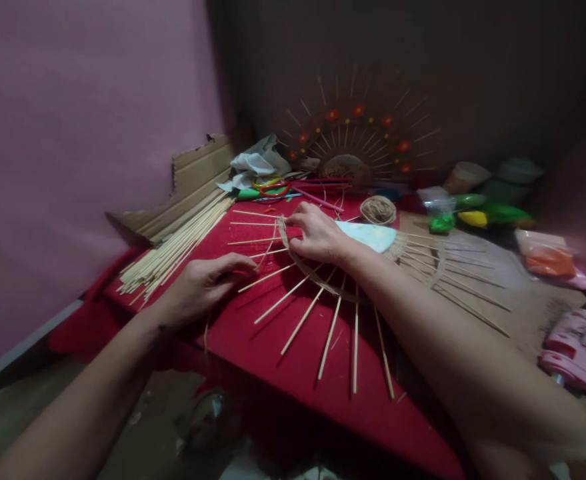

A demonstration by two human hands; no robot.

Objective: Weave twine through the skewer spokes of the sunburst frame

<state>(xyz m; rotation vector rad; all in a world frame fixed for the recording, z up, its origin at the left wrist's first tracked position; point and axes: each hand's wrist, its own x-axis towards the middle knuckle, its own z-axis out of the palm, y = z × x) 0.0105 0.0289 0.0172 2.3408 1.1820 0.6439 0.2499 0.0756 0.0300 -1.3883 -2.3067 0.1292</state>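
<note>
A half-round fan of thin wooden sticks (305,320) lies on the red cloth, its sticks spreading out from a light blue half-disc (367,233). A woven twine band (317,279) runs in an arc across the sticks. My right hand (317,233) reaches over the fan, its curled fingers closed at the left end of the band. To the left, my left hand (213,283) has thumb and fingers pinched on a loose strand of twine (267,252) leading up to the band. Part of the half-disc is hidden behind my right hand and forearm.
A bundle of sticks (177,250) and torn cardboard (193,180) lie left. Behind are red-handled scissors (275,190), a twine ball (379,210) and a flower-decorated stick fan (355,127). Bagged coloured material (547,257) and a pink glue gun-like object (580,350) sit right.
</note>
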